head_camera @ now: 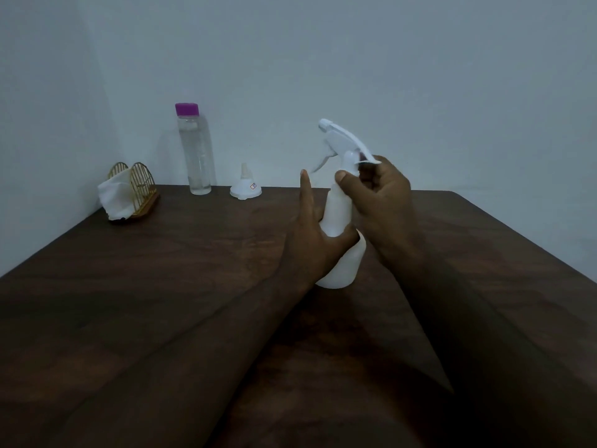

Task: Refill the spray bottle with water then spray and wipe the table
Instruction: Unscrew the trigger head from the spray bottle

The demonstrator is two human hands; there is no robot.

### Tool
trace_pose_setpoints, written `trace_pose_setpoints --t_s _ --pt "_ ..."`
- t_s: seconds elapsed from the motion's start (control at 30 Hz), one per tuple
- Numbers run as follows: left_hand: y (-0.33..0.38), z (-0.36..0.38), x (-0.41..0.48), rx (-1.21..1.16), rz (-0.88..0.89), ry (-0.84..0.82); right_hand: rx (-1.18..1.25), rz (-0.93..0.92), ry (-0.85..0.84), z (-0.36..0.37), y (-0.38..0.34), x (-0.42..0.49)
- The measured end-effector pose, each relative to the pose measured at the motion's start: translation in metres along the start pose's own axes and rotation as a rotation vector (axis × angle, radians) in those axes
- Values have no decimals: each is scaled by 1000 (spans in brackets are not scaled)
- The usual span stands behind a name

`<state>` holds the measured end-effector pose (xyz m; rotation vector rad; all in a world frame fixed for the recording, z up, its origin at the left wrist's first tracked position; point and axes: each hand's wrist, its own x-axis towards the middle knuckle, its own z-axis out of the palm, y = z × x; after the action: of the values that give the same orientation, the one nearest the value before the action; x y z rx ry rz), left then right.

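Left hand (318, 244) grips bottle (337, 208) body, thumb across front, index finger straight up. Right hand (382, 189) above it pinches the neck, fingers curled.

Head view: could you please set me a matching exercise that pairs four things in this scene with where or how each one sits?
Things:
1. spray bottle
2. water bottle
3. funnel
4. cloth

States:
a. tucked in the gold wire holder
b. gripped by the left hand and right hand
c. wide end down on the table
d. upright, purple cap on

Pairs: 1-b; 2-d; 3-c; 4-a
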<state>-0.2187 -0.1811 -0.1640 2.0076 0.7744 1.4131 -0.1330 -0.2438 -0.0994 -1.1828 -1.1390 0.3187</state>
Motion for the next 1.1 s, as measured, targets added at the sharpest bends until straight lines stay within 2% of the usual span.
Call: trace_pose_setpoints --t_s 0.1,0.4,0.6,0.73,0.87,1.1 --pt "-3 -5 -4 -27 -77 -51 33 -2 46 -5 -8 7" --pt "3 -18 -7 62 28 14 293 169 213 -35 -13 21" --pt "-7 -28 -4 158 140 119 311 168 200 -61 8 16" --pt "-23 -38 6 252 182 236 310 283 177 -73 27 11" --pt "-29 -40 9 254 127 240 265 364 77 -76 37 8" --pt "-35 -42 12 220 120 219 249 297 42 -80 31 4"
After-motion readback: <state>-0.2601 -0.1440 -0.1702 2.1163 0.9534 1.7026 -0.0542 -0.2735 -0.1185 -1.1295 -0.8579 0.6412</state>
